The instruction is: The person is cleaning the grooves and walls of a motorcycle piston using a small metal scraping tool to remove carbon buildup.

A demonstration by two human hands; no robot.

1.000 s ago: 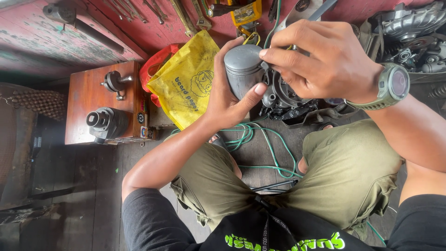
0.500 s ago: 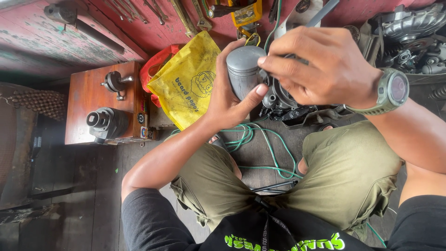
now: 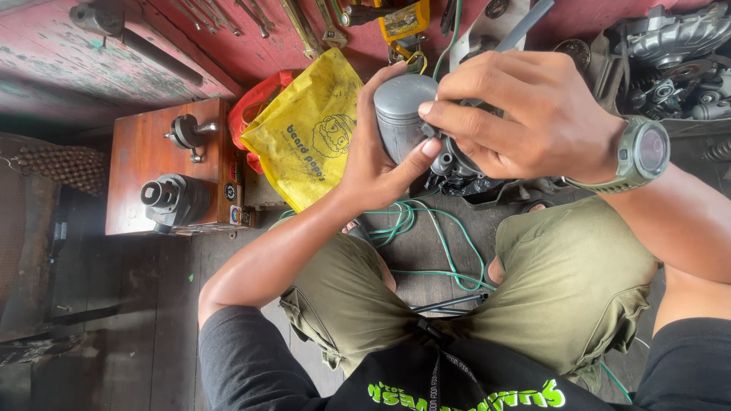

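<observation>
My left hand (image 3: 377,164) wraps around a grey metal piston (image 3: 401,114), thumb pressed on its side. My right hand (image 3: 525,114), with a green watch (image 3: 643,151) on the wrist, covers the dark engine part (image 3: 455,164) beside the piston, fingertips touching the piston's edge. What the right fingers pinch is hidden. Both hands are held above my knees in olive shorts.
A yellow plastic bag (image 3: 308,133) over a red bag (image 3: 255,106) lies left of the hands. A wooden box (image 3: 141,164) bears two dark metal fittings. Wrenches (image 3: 301,23) and a yellow meter (image 3: 400,19) lie on the red bench. Green wires (image 3: 426,236) trail on the floor. Engine parts (image 3: 674,53) sit right.
The right hand has shifted slightly over the piston and engine part; the left hand keeps its hold.
</observation>
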